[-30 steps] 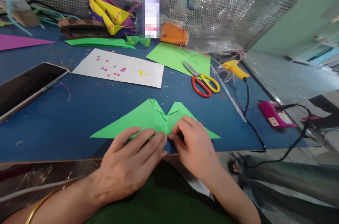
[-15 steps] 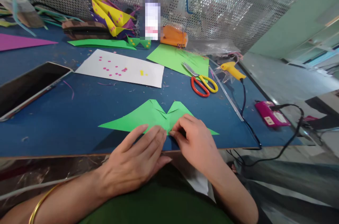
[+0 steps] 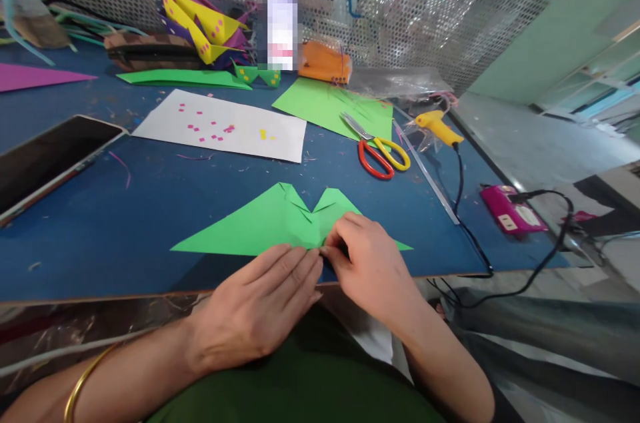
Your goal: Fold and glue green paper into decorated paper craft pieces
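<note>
A folded sheet of green paper [image 3: 250,221] with two peaks and a V-shaped notch lies near the front edge of the table. My left hand [image 3: 265,293] rests over its near edge, fingers stretched straight and lying together; the thumb is mostly hidden below them. With curled fingers and thumb, my right hand [image 3: 367,256] pinches the paper's near edge just right of the middle. The fingertips of both hands almost meet there. Part of the paper's right side is covered by my right hand.
Scissors [image 3: 384,157] lie partly on a light green sheet [image 3: 310,103]. A white paper [image 3: 240,113] holds small pink and yellow pieces. A phone [image 3: 55,156] lies left. A yellow glue gun [image 3: 440,128] and a pink power strip [image 3: 513,209] with cables are right.
My left hand's fingers have come down and closed together along the paper's near edge, with the thumb drawn in. My right hand keeps its pinch. The view has shifted slightly.
</note>
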`<state>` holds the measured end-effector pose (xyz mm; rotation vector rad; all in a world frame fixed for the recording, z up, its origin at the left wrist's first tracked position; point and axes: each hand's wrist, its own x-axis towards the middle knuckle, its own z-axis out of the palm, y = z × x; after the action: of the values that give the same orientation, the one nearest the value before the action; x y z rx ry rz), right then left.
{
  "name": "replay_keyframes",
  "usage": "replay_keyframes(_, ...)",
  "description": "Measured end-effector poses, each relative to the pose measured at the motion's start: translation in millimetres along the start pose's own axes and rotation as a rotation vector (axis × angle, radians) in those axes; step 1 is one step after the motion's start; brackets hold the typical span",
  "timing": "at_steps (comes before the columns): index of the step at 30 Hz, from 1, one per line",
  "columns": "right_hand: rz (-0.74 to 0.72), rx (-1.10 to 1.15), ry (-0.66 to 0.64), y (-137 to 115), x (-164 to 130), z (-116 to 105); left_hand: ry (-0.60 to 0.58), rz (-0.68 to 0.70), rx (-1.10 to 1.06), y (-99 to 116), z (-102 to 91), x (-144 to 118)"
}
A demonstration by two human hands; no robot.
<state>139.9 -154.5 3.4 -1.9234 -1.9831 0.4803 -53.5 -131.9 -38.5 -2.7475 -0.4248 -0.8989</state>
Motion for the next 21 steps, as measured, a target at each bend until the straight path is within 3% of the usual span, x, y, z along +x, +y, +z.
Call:
replay_keyframes(11, 0.016, 0.026, 0.043, 3.9, -2.7, -3.0, -0.098, -0.017, 0.048, -1.5, 1.1, 4.0)
replay_keyframes(21, 0.058, 0.015, -0.007, 13.7, -4.1, -13.4, -0.100, -0.051, 0.084, 2.0, 2.9, 5.6)
